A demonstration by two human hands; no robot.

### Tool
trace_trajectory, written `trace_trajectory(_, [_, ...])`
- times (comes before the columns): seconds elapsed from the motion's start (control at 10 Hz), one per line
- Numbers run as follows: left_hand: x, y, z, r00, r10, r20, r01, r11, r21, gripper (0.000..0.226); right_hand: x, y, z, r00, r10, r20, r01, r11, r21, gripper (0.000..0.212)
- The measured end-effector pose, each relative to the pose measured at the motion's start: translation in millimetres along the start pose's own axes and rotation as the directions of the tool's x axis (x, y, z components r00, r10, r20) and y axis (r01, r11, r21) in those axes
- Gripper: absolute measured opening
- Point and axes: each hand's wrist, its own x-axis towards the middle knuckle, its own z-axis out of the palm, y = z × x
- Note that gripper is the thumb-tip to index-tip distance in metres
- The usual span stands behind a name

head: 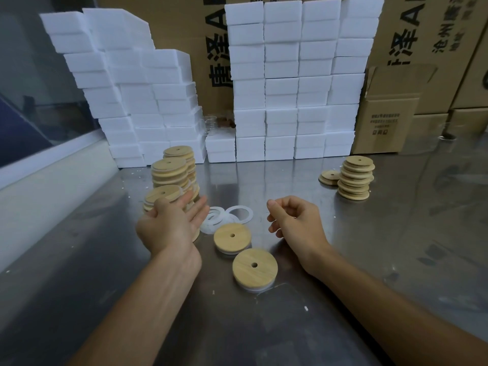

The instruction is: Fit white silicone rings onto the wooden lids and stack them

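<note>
Wooden lid (232, 235) between left hand (169, 223), right hand (295, 220)

Two wooden lids (232, 236) (254, 266) lie on the counter (343, 247). Left hand (171, 223), fingers extended, beside lid stacks (170, 178); right hand (295, 220), loosely curled, right of the rings (239, 213).

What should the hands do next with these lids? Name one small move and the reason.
Probably the right hand should pick up the nearest wooden lid. Both hands look empty, the left hand is open beside the left stacks, and this lid and the one behind it already show white rings beneath, so they seem ready for stacking.
</note>
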Motion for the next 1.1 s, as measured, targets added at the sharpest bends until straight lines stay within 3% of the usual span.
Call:
trace_trajectory(0.4, [-1.9,-3.9,-1.1,1.000,0.019,-0.007,-0.018,0.994,0.110,0.025,-0.7,0.1,-1.0,1.000,-0.007,0.009,0.008,1.000,-0.010,0.018])
trace_trajectory(0.6, [-7.8,-6.6,1.5,0.984,0.176,0.004,-0.173,0.962,0.210,0.025,-0.4,0.7,-1.0,1.000,-0.010,0.010,0.010,1.000,-0.009,0.018])
trace_trajectory(0.7, [-12.2,-9.1,4.8,0.980,0.152,0.125,-0.173,0.968,0.182,0.033,-0.7,0.4,-1.6,1.000,-0.009,0.016,0.010,1.000,-0.013,0.017])
trace_trajectory(0.8, [-13.0,-23.7,2.2,0.935,0.133,0.328,-0.235,0.926,0.296,0.032,0.2,2.4,-1.9,1.000,-0.018,0.021,0.019,1.000,-0.014,0.018])
trace_trajectory(0.9, [-12.5,-44.5,-9.4,0.800,0.255,0.543,-0.529,0.727,0.438,0.035,-0.4,1.7,-1.4,1.000,-0.018,0.026,0.018,1.000,-0.007,0.020])
trace_trajectory(1.0, [-9.1,-59.5,-20.5,0.624,0.293,0.724,-0.763,0.428,0.484,0.041,0.6,3.3,-0.2,0.999,-0.035,0.029,0.036,0.999,-0.032,0.025])
trace_trajectory(1.1, [-8.9,-63.2,-21.7,0.567,0.241,0.788,-0.823,0.142,0.550,0.045,-3.2,0.1,1.9,0.999,-0.026,0.034,0.028,0.997,-0.075,0.027])
